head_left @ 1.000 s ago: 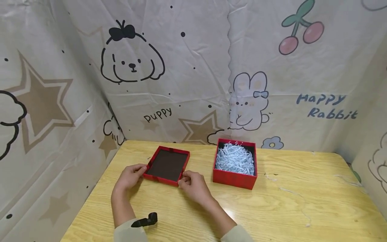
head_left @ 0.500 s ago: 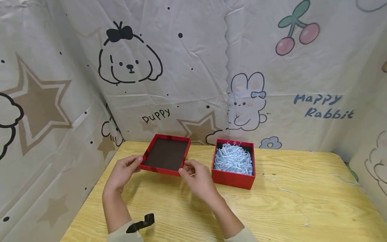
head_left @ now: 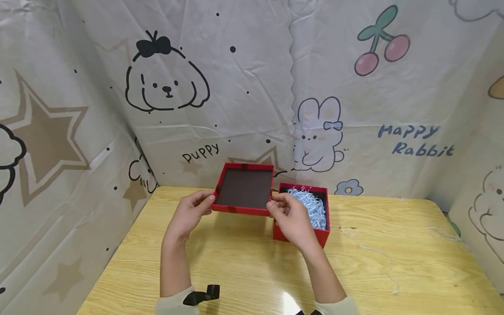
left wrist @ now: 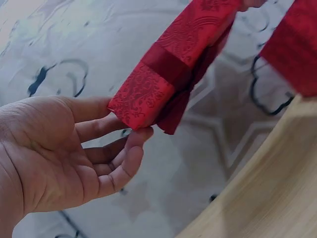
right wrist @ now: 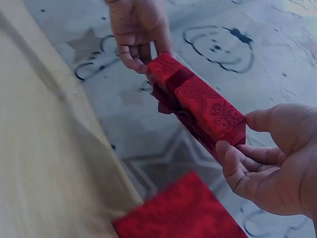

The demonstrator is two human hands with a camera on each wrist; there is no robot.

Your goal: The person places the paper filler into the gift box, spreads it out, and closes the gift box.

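Note:
Both hands hold a square red box lid (head_left: 244, 188) above the table, its dark inside facing me in the head view. My left hand (head_left: 190, 214) pinches the lid's near left corner. At the near right corner my right hand (head_left: 293, 216) grips it between thumb and fingers. The wrist views show the lid's patterned red side (left wrist: 153, 87), with a dark red ribbon (right wrist: 173, 99) around it. Just right of the lid stands an open red box (head_left: 323, 238) filled with pale blue shredded paper (head_left: 315, 210); my right hand covers part of it.
The wooden table (head_left: 232, 267) bears a few thin paper shreds (head_left: 378, 251) right of the box. Behind and at the sides hangs a printed cloth (head_left: 244, 96). Black straps (head_left: 201, 295) sit on the sleeves.
The lid has been lifted off the table and carried right, toward the box, with both hands holding it. The box has stayed in place.

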